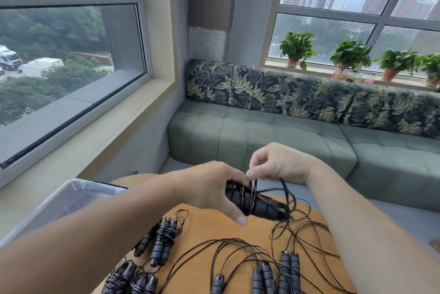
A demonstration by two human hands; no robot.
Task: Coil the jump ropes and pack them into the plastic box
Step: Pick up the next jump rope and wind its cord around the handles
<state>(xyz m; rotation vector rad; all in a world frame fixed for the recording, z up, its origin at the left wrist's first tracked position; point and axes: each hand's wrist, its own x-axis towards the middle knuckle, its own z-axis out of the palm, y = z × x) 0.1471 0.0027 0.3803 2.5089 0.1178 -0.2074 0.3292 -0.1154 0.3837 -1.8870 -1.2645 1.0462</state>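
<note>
Left hand [214,189] clamped round paired handles [252,205] at frame centre, steadying them as a winding core. Right hand [273,165] pinching cord [285,189], feeding turns. Plastic box [66,200] lower left, awaiting bundles [162,241] on surface [214,229].

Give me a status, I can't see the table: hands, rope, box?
Left hand grips the handles; right hand pinches the cord, winding. Wound bundles and loose ropes on table. Box left, unblocked.
</note>
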